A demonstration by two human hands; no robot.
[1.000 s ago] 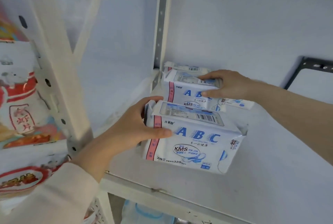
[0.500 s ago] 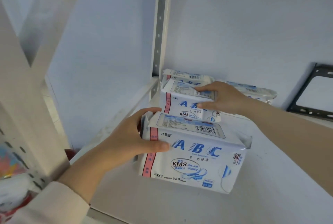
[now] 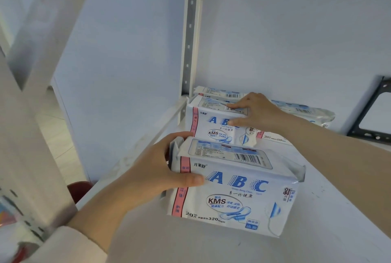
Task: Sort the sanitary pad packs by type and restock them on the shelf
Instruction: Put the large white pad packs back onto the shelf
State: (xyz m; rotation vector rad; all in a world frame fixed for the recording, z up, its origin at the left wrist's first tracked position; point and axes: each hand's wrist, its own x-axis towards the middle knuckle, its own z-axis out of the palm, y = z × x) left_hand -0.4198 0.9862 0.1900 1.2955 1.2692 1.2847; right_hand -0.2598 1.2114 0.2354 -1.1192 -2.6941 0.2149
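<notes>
A white and blue ABC pad pack (image 3: 234,193) stands upright on the white shelf (image 3: 330,216), nearest to me. My left hand (image 3: 156,176) grips its left end, thumb across the front. Behind it stands a second ABC pack (image 3: 209,127); my right hand (image 3: 256,111) holds its top right part, fingers on the top face and thumb on the front. Further back a third pack (image 3: 220,92) stands against the wall. Another pack (image 3: 311,114) lies behind my right forearm, partly hidden.
A perforated metal upright (image 3: 190,36) rises at the shelf's back left corner. A black metal bracket (image 3: 372,114) is fixed at the back right. White shelf posts (image 3: 31,127) stand on the left, with colourful packs at the lower left. A dark red object (image 3: 79,189) sits below the shelf edge.
The camera has swung right and closer to the shelf, so the colourful packs on the left have mostly left view. Both hands keep their hold on the same two packs.
</notes>
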